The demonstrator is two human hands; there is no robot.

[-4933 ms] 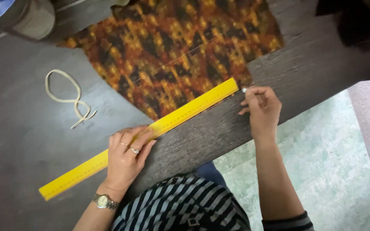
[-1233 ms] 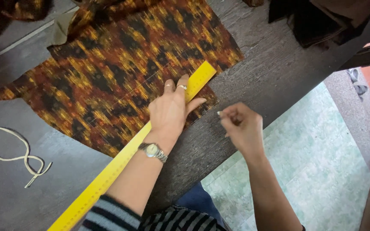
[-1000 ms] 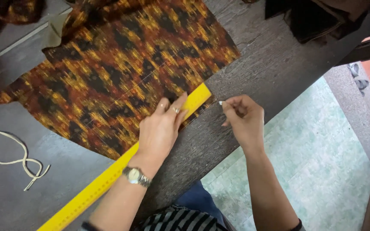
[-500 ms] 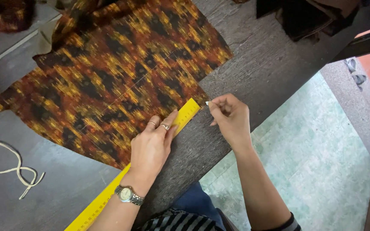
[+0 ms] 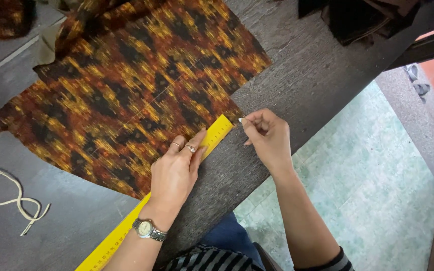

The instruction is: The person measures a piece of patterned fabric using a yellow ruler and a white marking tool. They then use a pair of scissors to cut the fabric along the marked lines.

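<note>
Left hand [image 5: 177,168] presses flat on the yellow ruler [image 5: 217,134] over the patterned cloth [image 5: 136,85]; right hand [image 5: 267,138] pinches what looks like chalk [image 5: 240,120]

We see a yellow ruler [image 5: 151,211] lying flat, diagonal along the orange-brown patterned cloth's [image 5: 136,85] lower edge near the desk's [image 5: 307,75] front edge.

Even, soft daylight, moderately bright; the pale green floor [image 5: 367,165] right of the right hand [image 5: 269,138] is the brightest zone, while the dark table [image 5: 302,75] beyond the fingertips stays dull, no glare. Faint soft shadows sit under the left hand [image 5: 177,170] on the yellow ruler [image 5: 217,133]. Focus sharp around the fingers; patterned fabric [image 5: 126,90] looks smeared, corners dim and slightly stretched.
</note>
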